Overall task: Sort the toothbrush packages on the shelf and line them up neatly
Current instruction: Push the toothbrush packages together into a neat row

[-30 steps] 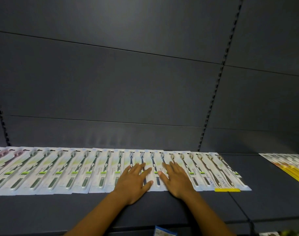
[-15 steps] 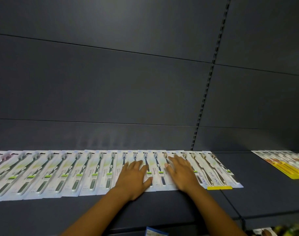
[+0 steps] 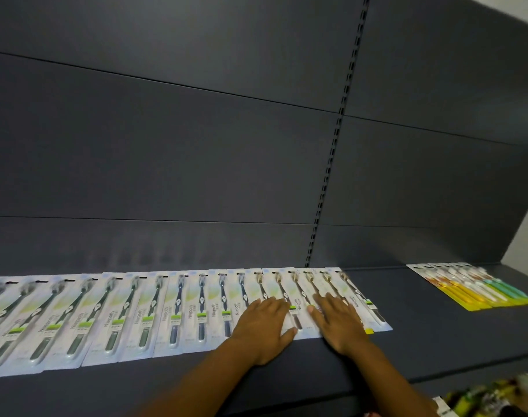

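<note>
A long row of white toothbrush packages (image 3: 142,314) lies flat on the dark shelf (image 3: 422,335), overlapping side by side from the left edge to past the middle. My left hand (image 3: 262,329) rests flat, fingers straight, on packages near the row's right end. Just to its right, my right hand (image 3: 337,322) presses flat on the last few packages; a yellow-edged package (image 3: 368,331) peeks out beside it. A separate small group of yellow and teal packages (image 3: 473,285) lies at the far right of the shelf.
The dark back panel (image 3: 196,145) rises behind the row, with a slotted upright (image 3: 331,164) right of centre. Bare shelf lies between the two groups. Colourful goods (image 3: 491,398) show below the shelf's front edge at lower right.
Both hands have slid rightward along the row, staying flat on the packages. The view has shifted right, showing more of the yellow and teal group.
</note>
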Motion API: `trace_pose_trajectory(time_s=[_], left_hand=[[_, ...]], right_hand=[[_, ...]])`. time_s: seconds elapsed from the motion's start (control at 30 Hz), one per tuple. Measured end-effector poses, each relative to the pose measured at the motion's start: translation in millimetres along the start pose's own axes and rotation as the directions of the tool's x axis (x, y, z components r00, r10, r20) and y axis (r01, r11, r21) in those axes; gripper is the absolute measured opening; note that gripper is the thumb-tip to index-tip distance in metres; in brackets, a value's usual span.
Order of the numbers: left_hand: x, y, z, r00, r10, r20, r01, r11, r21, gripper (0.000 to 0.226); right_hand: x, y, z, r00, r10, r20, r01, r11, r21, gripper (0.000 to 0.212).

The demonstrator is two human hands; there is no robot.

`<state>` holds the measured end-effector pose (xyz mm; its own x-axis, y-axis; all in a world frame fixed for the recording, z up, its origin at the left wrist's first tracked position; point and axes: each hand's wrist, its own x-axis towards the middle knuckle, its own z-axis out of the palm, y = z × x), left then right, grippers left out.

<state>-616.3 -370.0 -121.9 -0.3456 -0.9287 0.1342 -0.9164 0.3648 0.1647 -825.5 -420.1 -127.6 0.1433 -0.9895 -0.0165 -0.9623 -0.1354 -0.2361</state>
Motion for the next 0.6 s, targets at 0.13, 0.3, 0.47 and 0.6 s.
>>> trace_pose_trajectory(time_s=[0.13,0.3,0.47,0.6], left_hand=[[4,0,6,0.998,-0.007,-0.059,0.008,1.0,0.022,0.064],[4,-1,13,0.994,-0.011,-0.106,0.012,1.0,0.013,0.064],[5,-2,19,0.988,-0.009,-0.155,0.011,1.0,0.01,0.064],[4,-2,18,0.986,-0.019,-0.165,0.018,1.0,-0.008,0.064]], right_hand=[[8,1,4,1.0,0.003,-0.008,-0.002,1.0,0.005,0.064],[6,6,-7,0.998,-0.019,-0.066,0.025,0.995,0.092,0.064],[4,33,-11,0.994,0.064,-0.093,-0.064,0.998,0.0,0.063],[7,35,-4,0.994,0.085,-0.071,-0.083,0.996,0.019,0.064]])
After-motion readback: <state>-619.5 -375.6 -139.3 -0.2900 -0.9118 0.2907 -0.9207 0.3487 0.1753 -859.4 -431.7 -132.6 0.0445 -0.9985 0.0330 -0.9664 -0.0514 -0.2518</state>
